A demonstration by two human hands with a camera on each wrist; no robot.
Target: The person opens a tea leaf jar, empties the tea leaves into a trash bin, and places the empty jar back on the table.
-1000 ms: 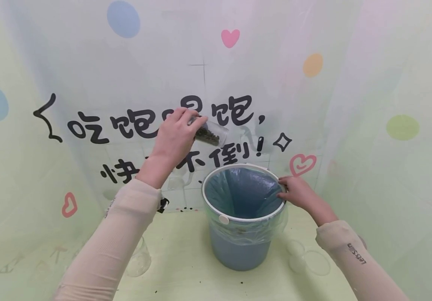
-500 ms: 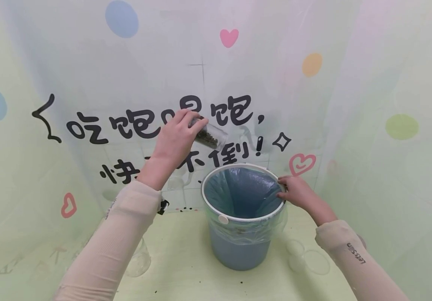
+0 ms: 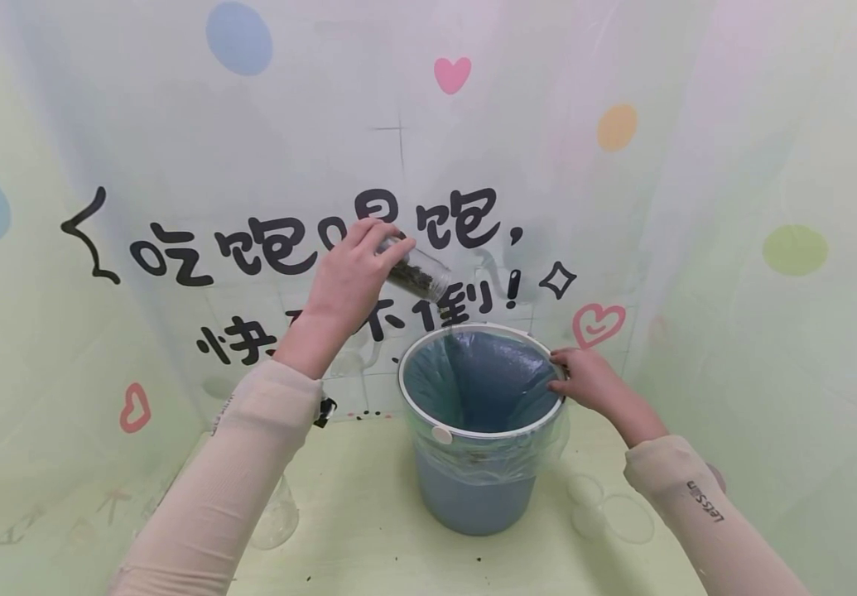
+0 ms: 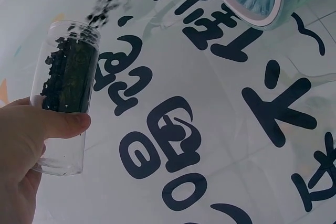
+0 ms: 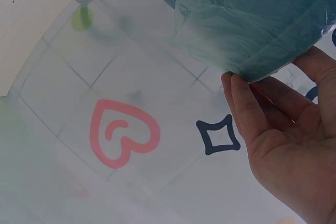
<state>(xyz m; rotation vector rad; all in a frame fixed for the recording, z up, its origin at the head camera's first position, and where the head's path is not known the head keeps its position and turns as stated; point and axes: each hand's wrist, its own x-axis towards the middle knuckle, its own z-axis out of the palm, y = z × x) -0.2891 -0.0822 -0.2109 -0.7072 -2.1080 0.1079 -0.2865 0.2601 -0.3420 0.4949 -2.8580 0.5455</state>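
My left hand (image 3: 349, 269) grips a clear jar (image 3: 434, 271), tilted with its mouth down and to the right above a blue-grey trash bin (image 3: 473, 501). Dark loose bits (image 4: 56, 80) lie along the jar's inside, and some drop from its mouth in the left wrist view. A translucent green bag (image 3: 428, 385) lines the bin and folds over its white rim. At the bin's right side, my right hand (image 3: 595, 382) pinches the rim and bag between thumb and fingers. The bin's bottom is hidden from view.
A clear glass vessel (image 3: 277, 523) stands left of the bin, partly behind the left sleeve. Clear round pieces (image 3: 628, 519) lie to the bin's right. A few dark specks dot the pale tabletop (image 3: 353, 513). A printed curtain (image 3: 309, 124) hangs behind.
The jar has tipped slightly further down, and dark bits now fall from its mouth toward the bin. My right hand stays on the rim.
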